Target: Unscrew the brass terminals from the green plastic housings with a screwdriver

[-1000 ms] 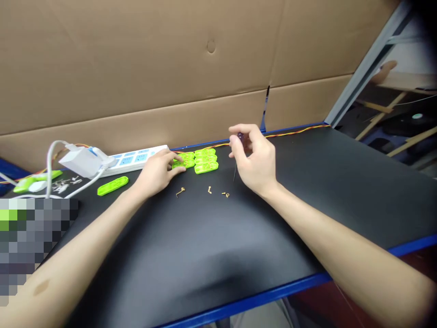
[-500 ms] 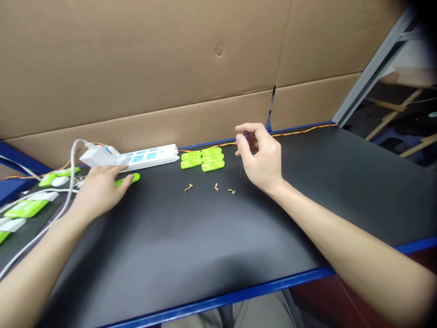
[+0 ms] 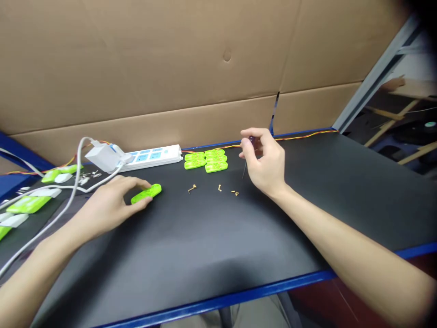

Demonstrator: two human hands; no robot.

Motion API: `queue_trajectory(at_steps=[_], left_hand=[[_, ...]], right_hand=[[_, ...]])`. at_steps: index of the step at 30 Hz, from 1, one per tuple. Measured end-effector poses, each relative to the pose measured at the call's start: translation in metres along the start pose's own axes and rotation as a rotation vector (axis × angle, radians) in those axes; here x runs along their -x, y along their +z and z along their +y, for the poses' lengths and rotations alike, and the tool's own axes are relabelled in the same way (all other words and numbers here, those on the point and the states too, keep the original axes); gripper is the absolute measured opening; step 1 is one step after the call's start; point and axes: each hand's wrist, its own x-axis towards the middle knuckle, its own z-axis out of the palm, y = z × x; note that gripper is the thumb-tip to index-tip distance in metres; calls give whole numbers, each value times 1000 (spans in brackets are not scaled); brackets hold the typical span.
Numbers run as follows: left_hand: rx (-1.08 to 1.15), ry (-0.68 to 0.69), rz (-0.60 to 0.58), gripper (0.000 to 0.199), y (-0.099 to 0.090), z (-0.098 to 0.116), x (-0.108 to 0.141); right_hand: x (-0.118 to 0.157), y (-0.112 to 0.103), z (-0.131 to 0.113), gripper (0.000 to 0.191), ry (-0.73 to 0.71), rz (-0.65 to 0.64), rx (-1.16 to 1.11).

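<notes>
1. Pinching one green plastic shell (image 3: 143,196) between thumb and fingers, our left grip (image 3: 111,199) shows in the head view parted only by the width of that piece. The shell is at the left part of the black tabletop (image 3: 191,237), in front of the power strip (image 3: 157,157); we cannot tell whether its underside touches the surface.
2. Our right grip (image 3: 267,164) is curled around the dark handle of a thin-shafted tool (image 3: 251,139), whose shaft points down; whether its tip meets the tabletop, we cannot tell.
3. Between our two hands we see small gold-coloured metal parts (image 3: 220,187) lying in three spots, well apart from the held shell.
4. Behind those parts we have more green shells (image 3: 216,168) in two side-by-side columns, close to the right end of the power strip.
5. At our far left, green-and-white pieces (image 3: 30,204) lie beyond a white cable (image 3: 75,177), with small pale bits (image 3: 89,176) near the white adapter (image 3: 102,157).
6. Brown cardboard (image 3: 164,68) stands behind everything on our tabletop.
</notes>
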Motion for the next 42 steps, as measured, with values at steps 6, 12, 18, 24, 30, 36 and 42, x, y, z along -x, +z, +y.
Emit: queue_trajectory(at_steps=[6, 12, 18, 24, 30, 36, 42], left_hand=[[202, 275, -117, 25, -3, 102, 5], [201, 347, -187, 25, 18, 137, -4], [169, 244, -45, 34, 14, 108, -22], [32, 113, -147, 28, 22, 80, -50], [105, 72, -177, 25, 28, 77, -53], [229, 48, -172, 25, 28, 77, -52], [269, 16, -157, 37, 27, 76, -50]], right_hand=[[1, -1, -1, 17, -12, -19, 12], [2, -1, -1, 17, -24, -23, 18], [0, 0, 0, 15, -48, -10, 10], [1, 0, -1, 13, -55, -19, 15], [1, 0, -2, 14, -69, -34, 19], [1, 0, -2, 12, -84, -38, 13], [1, 0, -4, 11, -65, -56, -2]])
